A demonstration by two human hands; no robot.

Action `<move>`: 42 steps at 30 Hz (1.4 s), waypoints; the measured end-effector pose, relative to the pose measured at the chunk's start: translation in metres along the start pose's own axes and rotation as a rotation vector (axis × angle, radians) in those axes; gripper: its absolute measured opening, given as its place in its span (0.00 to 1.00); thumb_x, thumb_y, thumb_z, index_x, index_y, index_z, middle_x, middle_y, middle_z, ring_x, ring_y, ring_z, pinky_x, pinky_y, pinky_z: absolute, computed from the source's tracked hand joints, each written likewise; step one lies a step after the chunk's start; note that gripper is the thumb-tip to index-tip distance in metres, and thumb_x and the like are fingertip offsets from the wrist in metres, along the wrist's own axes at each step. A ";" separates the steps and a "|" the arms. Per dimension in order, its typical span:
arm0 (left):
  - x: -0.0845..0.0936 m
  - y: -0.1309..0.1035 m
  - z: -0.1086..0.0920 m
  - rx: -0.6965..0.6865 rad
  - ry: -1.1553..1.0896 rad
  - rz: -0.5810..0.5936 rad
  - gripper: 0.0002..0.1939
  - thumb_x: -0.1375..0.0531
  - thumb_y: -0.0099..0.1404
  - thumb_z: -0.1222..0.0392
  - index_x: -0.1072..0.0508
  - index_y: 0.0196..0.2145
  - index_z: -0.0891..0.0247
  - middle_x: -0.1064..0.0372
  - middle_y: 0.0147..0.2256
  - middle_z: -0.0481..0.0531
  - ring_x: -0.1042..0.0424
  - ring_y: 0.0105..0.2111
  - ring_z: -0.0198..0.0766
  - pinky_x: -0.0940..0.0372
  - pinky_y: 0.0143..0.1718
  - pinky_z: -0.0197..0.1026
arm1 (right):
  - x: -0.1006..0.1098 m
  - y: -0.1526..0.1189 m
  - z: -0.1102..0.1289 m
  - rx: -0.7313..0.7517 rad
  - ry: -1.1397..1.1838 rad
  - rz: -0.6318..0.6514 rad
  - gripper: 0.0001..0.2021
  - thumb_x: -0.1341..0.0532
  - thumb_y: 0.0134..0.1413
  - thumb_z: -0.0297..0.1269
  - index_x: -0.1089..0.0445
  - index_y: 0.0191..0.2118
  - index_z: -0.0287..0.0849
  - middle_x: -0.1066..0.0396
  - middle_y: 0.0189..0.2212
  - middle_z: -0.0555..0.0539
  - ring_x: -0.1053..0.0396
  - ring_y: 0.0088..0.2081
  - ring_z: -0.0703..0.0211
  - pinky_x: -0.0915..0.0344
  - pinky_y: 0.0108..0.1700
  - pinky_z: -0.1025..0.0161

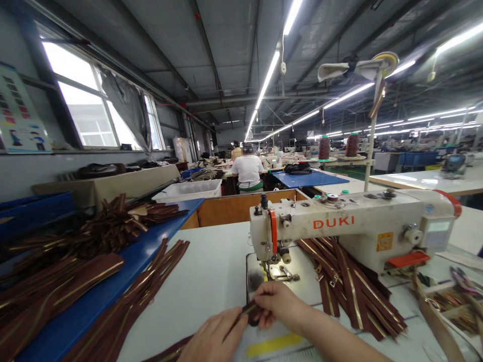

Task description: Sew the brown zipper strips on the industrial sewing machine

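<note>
Both of my hands meet at a brown zipper strip [170, 352] just in front of the sewing machine [302, 216]. My left hand [217, 334] is closed over the strip near its end, and the strip trails off to the lower left beneath it. With thumb and fingers pinched, my right hand [277, 304] grips the strip's end, which looks folded; the fingers partly hide it. The machine's needle and presser foot [273, 269] stand a little beyond my fingertips, apart from the strip. Under the machine arm lies a pile of brown zippers [352, 286] with gold teeth and metal pulls.
More zippers [151, 286] lie to the left of my hands, with larger heaps [109, 226] on a blue table [113, 296]. At right sits a tray of small parts [451, 306] with scissors [464, 281]. A seated person [247, 171] in white is ahead, past a wooden partition [226, 211].
</note>
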State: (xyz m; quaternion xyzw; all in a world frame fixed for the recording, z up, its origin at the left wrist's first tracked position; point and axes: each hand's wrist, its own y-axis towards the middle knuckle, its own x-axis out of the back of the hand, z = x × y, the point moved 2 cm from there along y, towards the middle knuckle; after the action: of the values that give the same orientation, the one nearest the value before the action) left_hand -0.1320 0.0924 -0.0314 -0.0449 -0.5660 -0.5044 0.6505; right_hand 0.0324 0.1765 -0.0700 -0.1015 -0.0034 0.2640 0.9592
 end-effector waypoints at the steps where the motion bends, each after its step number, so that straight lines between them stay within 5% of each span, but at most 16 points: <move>1: -0.005 0.012 -0.007 -0.006 -0.039 -0.020 0.28 0.53 0.51 0.77 0.35 0.49 0.63 0.27 0.41 0.54 0.27 0.38 0.40 0.30 0.39 0.38 | 0.002 -0.002 0.000 -0.010 0.020 0.026 0.17 0.38 0.46 0.50 0.36 0.29 0.40 0.31 0.18 0.52 0.34 0.18 0.65 0.40 0.23 0.68; 5: -0.028 0.038 -0.018 0.041 -0.212 -0.017 0.15 0.52 0.57 0.75 0.32 0.38 0.64 0.29 0.33 0.53 0.29 0.32 0.41 0.29 0.35 0.42 | 0.009 -0.005 0.003 -0.053 0.024 0.074 0.15 0.41 0.50 0.49 0.37 0.30 0.40 0.32 0.17 0.53 0.35 0.17 0.66 0.41 0.22 0.69; 9: -0.039 0.043 -0.017 0.063 -0.316 -0.011 0.13 0.53 0.61 0.75 0.31 0.34 0.63 0.31 0.30 0.52 0.30 0.30 0.40 0.30 0.32 0.41 | 0.015 -0.006 0.007 -0.038 -0.161 0.032 0.10 0.46 0.56 0.40 0.36 0.29 0.39 0.36 0.15 0.55 0.37 0.15 0.68 0.42 0.21 0.70; 14: -0.040 0.043 -0.011 0.180 -0.427 0.030 0.13 0.52 0.65 0.71 0.29 0.34 0.62 0.31 0.32 0.51 0.31 0.33 0.38 0.31 0.36 0.39 | 0.038 -0.018 0.011 0.226 -0.354 -0.218 0.06 0.45 0.52 0.28 0.31 0.33 0.40 0.40 0.17 0.57 0.40 0.19 0.68 0.44 0.24 0.70; 20: -0.043 0.045 -0.008 0.299 -0.497 0.012 0.11 0.49 0.65 0.69 0.27 0.35 0.63 0.30 0.33 0.52 0.31 0.34 0.40 0.31 0.37 0.42 | 0.049 -0.036 0.012 0.502 -0.559 -0.242 0.16 0.44 0.40 0.18 0.28 0.34 0.42 0.33 0.29 0.52 0.35 0.31 0.64 0.40 0.34 0.68; 33: -0.042 0.046 -0.007 0.363 -0.582 0.004 0.11 0.49 0.66 0.65 0.26 0.34 0.62 0.30 0.33 0.52 0.31 0.35 0.39 0.32 0.38 0.41 | 0.044 -0.032 0.014 0.590 -0.809 -0.235 0.06 0.38 0.51 0.25 0.25 0.30 0.41 0.31 0.28 0.49 0.34 0.35 0.61 0.40 0.39 0.66; 42: -0.041 0.045 -0.002 0.504 -0.708 0.076 0.12 0.48 0.63 0.66 0.24 0.33 0.60 0.29 0.33 0.51 0.30 0.35 0.39 0.32 0.39 0.41 | 0.041 -0.030 0.016 0.485 -0.874 -0.299 0.06 0.39 0.51 0.25 0.28 0.27 0.40 0.33 0.26 0.50 0.35 0.34 0.61 0.42 0.37 0.67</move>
State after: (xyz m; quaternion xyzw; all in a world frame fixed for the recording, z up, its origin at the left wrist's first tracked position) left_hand -0.0923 0.1375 -0.0409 -0.0756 -0.8574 -0.2797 0.4253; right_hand 0.0821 0.1748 -0.0502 0.2449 -0.3566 0.1353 0.8914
